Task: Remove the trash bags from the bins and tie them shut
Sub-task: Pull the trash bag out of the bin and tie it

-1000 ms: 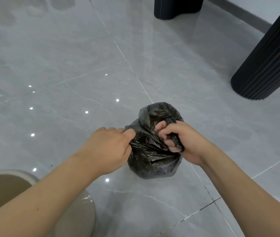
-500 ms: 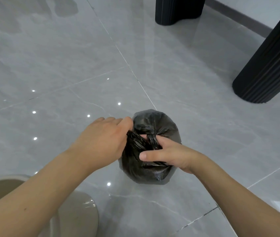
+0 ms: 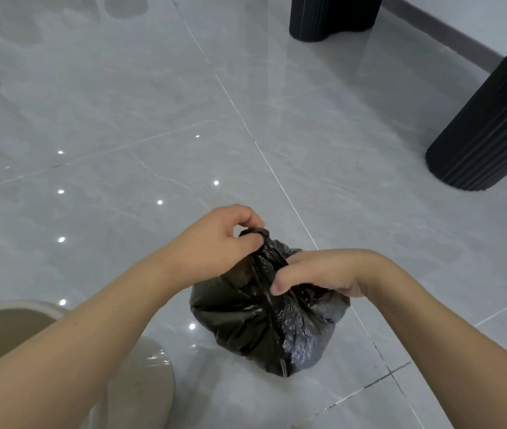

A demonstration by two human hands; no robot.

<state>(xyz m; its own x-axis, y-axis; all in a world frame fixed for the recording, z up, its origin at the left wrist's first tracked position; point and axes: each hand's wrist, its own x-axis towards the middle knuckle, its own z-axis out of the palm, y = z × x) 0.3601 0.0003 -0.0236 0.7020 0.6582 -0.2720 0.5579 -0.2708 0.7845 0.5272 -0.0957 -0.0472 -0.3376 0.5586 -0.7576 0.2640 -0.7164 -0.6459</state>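
The glossy grey floor (image 3: 369,150) carries two black ribbed bases (image 3: 490,125), both cut off by the frame. One beige bin (image 3: 140,391) sits lower left, largely hidden by the forearm. One black trash bag (image 3: 264,323) rests on the floor beside it. The left hand (image 3: 215,243) pinches its gathered neck; the right hand (image 3: 323,270) has its grip clenched on the neck lower down, fingertips hidden.

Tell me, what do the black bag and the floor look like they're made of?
Black bag: thin glossy plastic film, judging by its fine crinkles and sheen. Floor: polished grey marble-look tile, probably ceramic or stone; it mirrors ceiling lights and shows grout lines.
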